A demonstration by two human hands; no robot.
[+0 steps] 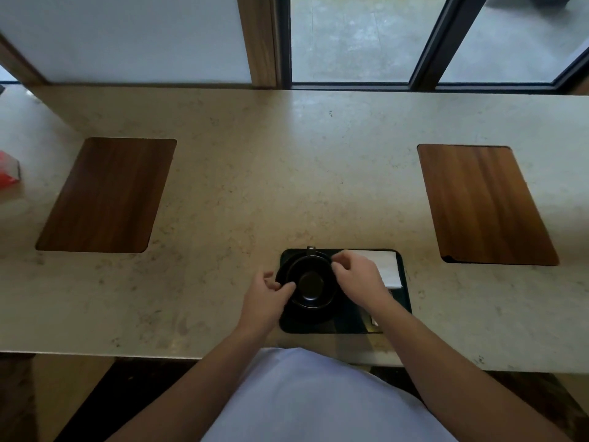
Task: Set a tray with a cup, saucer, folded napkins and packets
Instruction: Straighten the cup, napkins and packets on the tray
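Observation:
A black cup (pixel 311 283) stands on a black saucer (pixel 306 315) at the left end of a dark tray (pixel 347 323) near the counter's front edge. The cup's handle points away from me. My left hand (pixel 266 298) pinches the cup's left rim. At the cup's right rim my right hand (pixel 358 277) has its fingers curled on the edge. A folded white napkin (pixel 387 266) lies at the tray's far right, partly under my right hand. A small pale packet corner (pixel 375 321) shows beside my right wrist.
Two wooden boards are set into the stone counter (pixel 287 173), one at the left (pixel 105 196) and one at the right (pixel 481 202). A red box (pixel 9 170) sits at the far left edge. Windows run along the back.

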